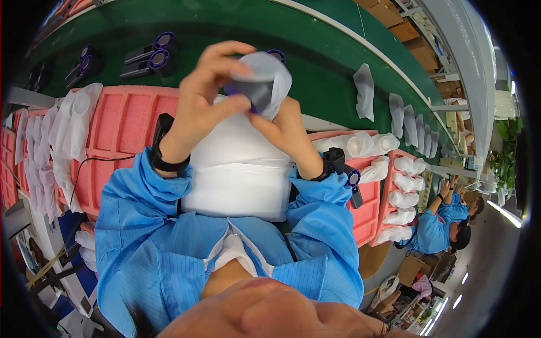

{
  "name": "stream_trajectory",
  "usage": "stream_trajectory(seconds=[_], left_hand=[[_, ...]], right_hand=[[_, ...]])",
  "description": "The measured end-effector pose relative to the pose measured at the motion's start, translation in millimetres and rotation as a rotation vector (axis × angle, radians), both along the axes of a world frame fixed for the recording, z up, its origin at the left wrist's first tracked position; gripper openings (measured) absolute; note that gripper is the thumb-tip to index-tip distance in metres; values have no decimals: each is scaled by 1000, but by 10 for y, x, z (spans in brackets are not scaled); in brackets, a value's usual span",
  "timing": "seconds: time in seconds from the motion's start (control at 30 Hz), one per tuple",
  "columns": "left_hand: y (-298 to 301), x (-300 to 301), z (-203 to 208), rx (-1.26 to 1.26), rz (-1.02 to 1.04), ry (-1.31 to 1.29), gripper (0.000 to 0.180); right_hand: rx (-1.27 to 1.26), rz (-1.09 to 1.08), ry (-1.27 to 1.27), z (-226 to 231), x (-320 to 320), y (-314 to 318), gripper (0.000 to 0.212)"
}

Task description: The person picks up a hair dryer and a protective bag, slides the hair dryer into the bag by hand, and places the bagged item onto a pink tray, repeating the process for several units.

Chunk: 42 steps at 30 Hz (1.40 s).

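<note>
Above a stack of white translucent packing bags [236, 188], I hold up a dark grey device [256, 94] with purple edges, partly covered by a white foam bag [280, 81]. My left hand [211, 87] curls around its left side, with fingers over the top and the thumb below. The fingers of my right hand [284, 129] press the bag and device from the lower right, and some of them are hidden behind it. Only part of the device shows, so its full shape cannot be made out.
Dark devices with purple rings [160, 59] lie on the green conveyor [214, 28]. Bagged pieces [365, 93] continue along it to the right. Pink foam trays [125, 118] flank me, partly filled with white-wrapped pieces [403, 200]. Co-workers in blue [431, 231] are at far right.
</note>
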<state>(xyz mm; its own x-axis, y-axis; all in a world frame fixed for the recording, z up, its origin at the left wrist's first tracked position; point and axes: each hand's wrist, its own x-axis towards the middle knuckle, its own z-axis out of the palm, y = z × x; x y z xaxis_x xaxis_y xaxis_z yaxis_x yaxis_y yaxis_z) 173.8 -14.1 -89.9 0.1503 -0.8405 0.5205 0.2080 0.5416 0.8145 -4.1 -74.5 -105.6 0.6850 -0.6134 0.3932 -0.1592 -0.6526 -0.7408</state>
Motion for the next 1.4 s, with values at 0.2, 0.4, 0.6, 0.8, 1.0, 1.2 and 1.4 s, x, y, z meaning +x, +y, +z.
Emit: stream_trajectory(seconds=[0.2,0.4,0.6,0.8,1.0,1.2,1.4], left_hand=[[77,-255,50,3,509,-238,28],[115,-192,-16,-151,658,-527,16],[62,-96,-45,5,607,-443,13],[-39,73,-65,396,257,52,14],[-90,-185,-300,324,426,-465,19],[-47,-639,-641,234,200,-908,26],[-12,-711,-791,140,294,-1198,31]], right_hand=[[-379,-383,110,-4,15,42,53],[-279,-337,117,-14,63,118,45],[80,-247,104,81,-20,161,46],[407,8,263,382,-358,15,38],[425,-259,384,210,-714,-510,33],[33,-952,774,-997,-1101,-1276,46],[-264,-738,466,-930,-697,-1098,62]])
